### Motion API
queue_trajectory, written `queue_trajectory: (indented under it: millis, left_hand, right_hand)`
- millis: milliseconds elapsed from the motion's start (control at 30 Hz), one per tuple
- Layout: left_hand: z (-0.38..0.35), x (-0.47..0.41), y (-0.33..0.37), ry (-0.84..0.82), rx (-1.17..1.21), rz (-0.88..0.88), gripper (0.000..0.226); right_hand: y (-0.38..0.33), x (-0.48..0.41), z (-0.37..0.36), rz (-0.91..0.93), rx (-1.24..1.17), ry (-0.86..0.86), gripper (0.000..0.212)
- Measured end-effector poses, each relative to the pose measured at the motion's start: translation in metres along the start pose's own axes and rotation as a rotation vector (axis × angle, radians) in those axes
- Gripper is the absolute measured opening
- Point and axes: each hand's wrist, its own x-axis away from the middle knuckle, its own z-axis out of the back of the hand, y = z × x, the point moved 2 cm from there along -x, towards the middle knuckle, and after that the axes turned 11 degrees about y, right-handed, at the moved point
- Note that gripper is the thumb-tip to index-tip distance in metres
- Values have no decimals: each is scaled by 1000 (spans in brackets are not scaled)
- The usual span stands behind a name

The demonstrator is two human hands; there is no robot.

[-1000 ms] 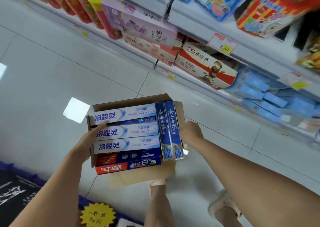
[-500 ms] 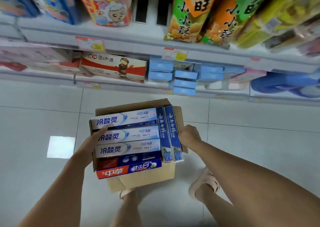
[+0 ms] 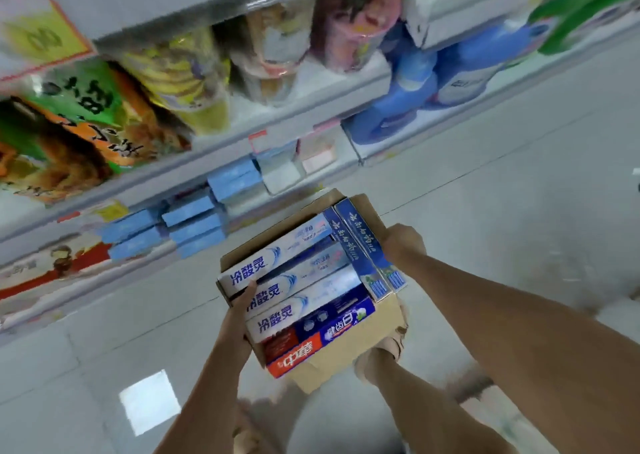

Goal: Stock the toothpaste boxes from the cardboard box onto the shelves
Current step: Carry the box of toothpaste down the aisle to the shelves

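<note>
Gripping open brown cardboard box (image 3: 349,356) at its left edge with left hand (image 3: 242,309), right edge with right hand (image 3: 401,244). Packed flat inside: long white-blue toothpaste boxes (image 3: 298,283), axes running hand to hand, nearest left thumb. Beyond: grey shelves (image 3: 304,112).

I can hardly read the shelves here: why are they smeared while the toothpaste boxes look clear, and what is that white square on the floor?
Head view: shelf goods streaked, likely motion blur; toothpaste boxes in the cardboard box fairly sharp; the white square is glare on glossy tiles.
</note>
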Motion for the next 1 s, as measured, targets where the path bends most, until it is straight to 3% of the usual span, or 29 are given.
queue_trajectory:
  millis: [167,300,433,600,733,833,900,1000]
  left_hand:
    - [-88,2,-6,-94,-85,9,71]
    - [-152,1,-16,-149,-178,-15,78]
    - [-207,-9,-27,-132,-315,8,84]
    - [-281,-27,-34,-141,-431,15,48]
    - [-347,-31,-30,-172,-471,-8,40]
    - [-395,-34,-30,-200,-499,-30,36]
    - [-425,-38,-35,-206,-555,-16,46]
    - [-468,-45,-43,-168,-628,-14,57]
  right_hand:
    - [56,-52,44,5,-125,28,27]
    - [116,-83,69,-12,-180,-3,13]
    - [179,-109,84,-81,-546,49,17]
    - [240,-147,110,-85,-799,65,33]
    - [281,-180,128,-109,-824,75,36]
    - [307,-196,140,-192,-896,92,42]
    - [321,-200,142,-287,-936,161,52]
    - [337,-194,136,-536,-884,289,67]
